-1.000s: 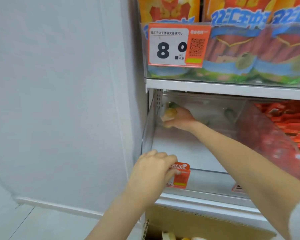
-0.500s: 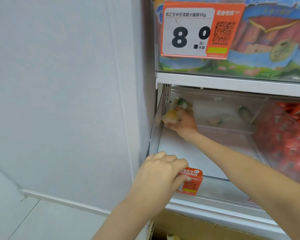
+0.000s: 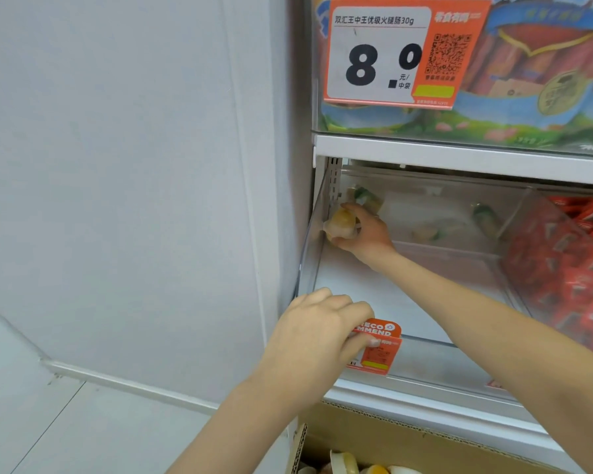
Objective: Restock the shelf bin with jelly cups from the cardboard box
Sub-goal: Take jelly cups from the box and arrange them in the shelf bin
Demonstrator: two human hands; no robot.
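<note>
Right hand (image 3: pixel 365 234): reaching deep into the clear shelf bin (image 3: pixel 425 357), curling fingers round one yellowish jelly cup (image 3: pixel 340 224) and holding it at the far left corner, against the left wall.
Left hand (image 3: pixel 317 331): gripping the near left rim of the bin, fingers bent over the edge, thumb pressing on the small orange tag (image 3: pixel 377 347).
Jelly cups in the bin: holding one in the right hand; showing one greenish cup (image 3: pixel 363 196) just behind that hand at the back wall; showing two or three more pale and greenish shapes toward the far right (image 3: pixel 483 218), too blurred and mirrored in the plastic for a sure count.
Bin floor: lying bare white between the two hands.
Cardboard box (image 3: pixel 391 436): sitting below the shelf at the near edge, showing three or so yellow and white cups (image 3: pixel 348 463) at the bottom of the view.
Price tags: hanging one large orange-and-white card (image 3: pixel 401 53) reading 8.0 on the upper shelf; clipping one small tag to the bin front.
Red packets (image 3: pixel 569 268): filling the neighbouring bin on the right, too many to count.
Upper shelf: carrying blue and green bags (image 3: pixel 528 80) behind clear plastic.
Wall (image 3: pixel 117 165): standing plain and pale on the left.
</note>
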